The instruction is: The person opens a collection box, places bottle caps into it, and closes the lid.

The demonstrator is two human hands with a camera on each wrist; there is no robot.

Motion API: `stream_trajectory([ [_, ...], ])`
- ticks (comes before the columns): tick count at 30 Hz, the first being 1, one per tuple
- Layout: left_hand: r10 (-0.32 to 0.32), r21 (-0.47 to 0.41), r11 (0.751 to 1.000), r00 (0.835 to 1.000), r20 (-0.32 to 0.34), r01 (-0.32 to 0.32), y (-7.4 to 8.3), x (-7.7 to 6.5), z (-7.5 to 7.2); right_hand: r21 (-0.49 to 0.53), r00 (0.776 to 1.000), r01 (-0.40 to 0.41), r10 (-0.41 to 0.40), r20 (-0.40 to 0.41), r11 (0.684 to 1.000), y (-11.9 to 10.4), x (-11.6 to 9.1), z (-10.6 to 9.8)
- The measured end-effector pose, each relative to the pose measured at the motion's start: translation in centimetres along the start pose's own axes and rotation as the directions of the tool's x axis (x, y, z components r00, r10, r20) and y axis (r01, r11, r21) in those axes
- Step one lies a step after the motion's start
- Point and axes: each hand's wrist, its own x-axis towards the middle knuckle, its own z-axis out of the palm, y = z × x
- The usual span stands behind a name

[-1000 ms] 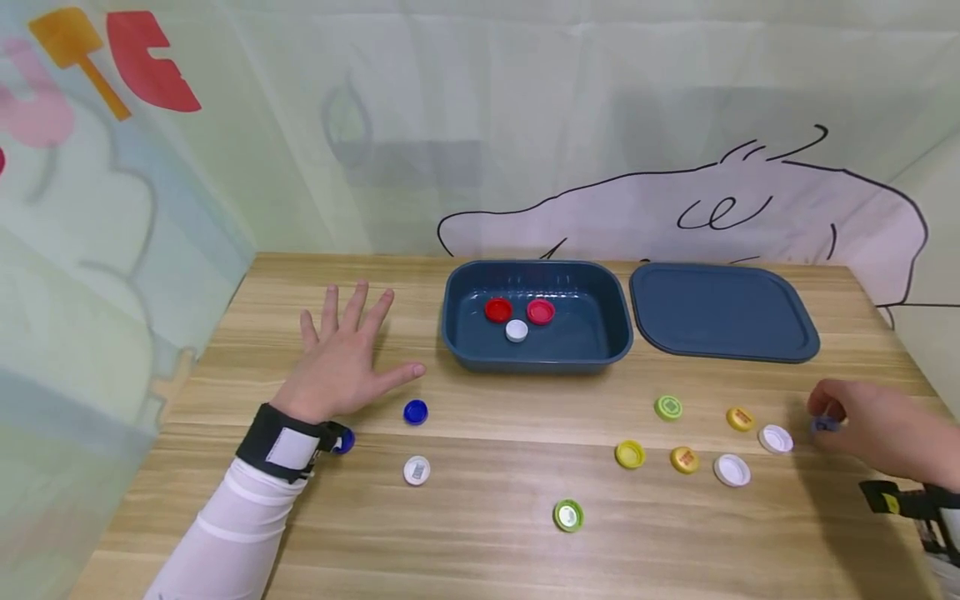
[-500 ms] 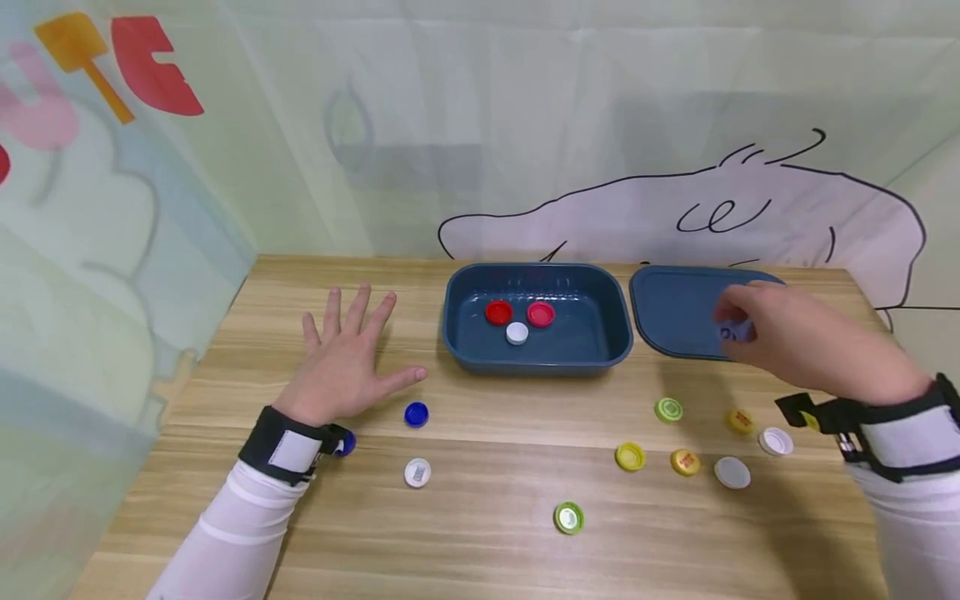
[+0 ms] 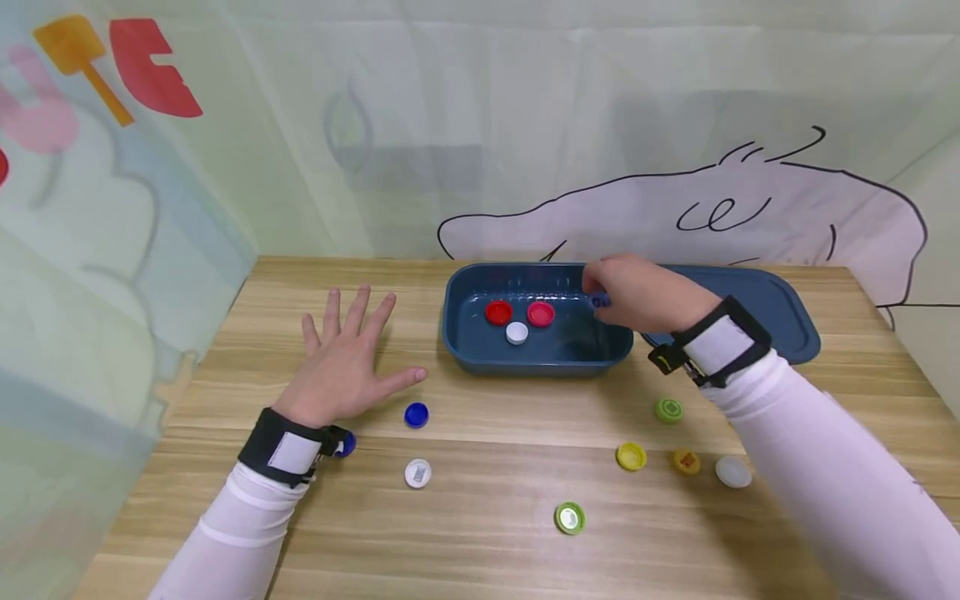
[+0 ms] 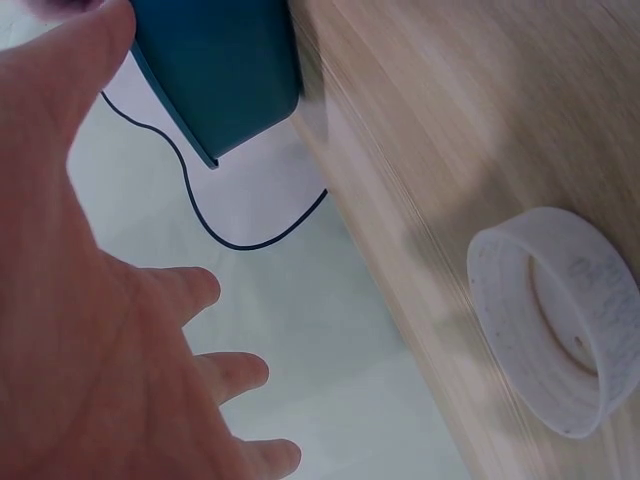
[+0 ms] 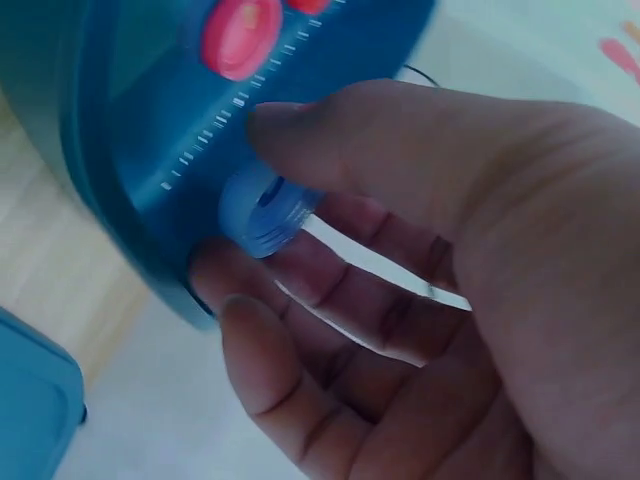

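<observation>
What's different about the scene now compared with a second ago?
The right hand has moved left and forward from the table's right side to the right end of the deep blue container, carrying a small blue cap. The left hand stays spread; the red cap, pink cap and white cap inside the container haven't moved.

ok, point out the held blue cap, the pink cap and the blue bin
Held blue cap (image 5: 260, 215): right wrist view, visible middle.
Pink cap (image 3: 541, 314): head view, centre of its disc.
Blue bin (image 3: 537, 367): head view, near wall.
</observation>
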Motion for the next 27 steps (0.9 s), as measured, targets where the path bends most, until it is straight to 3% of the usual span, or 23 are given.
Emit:
stream_trajectory([
  [6, -0.002, -0.003, 1.0, 1.0, -0.002, 0.002, 0.0, 0.0, 0.1, -0.019, 1.0, 0.025, -0.025, 0.019, 1.0, -0.3, 1.7, 1.0],
  [13, 0.001, 0.003, 1.0, 1.0, 0.0, -0.001, 0.0, -0.1, 0.1, 0.018, 1.0, -0.006, 0.006, 0.006, 1.0, -0.3, 1.4, 0.7],
  [19, -0.001, 0.005, 1.0, 1.0, -0.004, 0.001, -0.1, -0.1, -0.1, 0.036, 1.0, -0.014, 0.015, -0.026, 0.999, 0.2, -1.0, -0.6],
  [27, -0.002, -0.002, 1.0, 1.0, -0.017, 0.002, -0.1, -0.3, -0.3, -0.002, 0.994, 0.005, -0.005, -0.105, 1.0, 3.4, -6.6, -1.1],
])
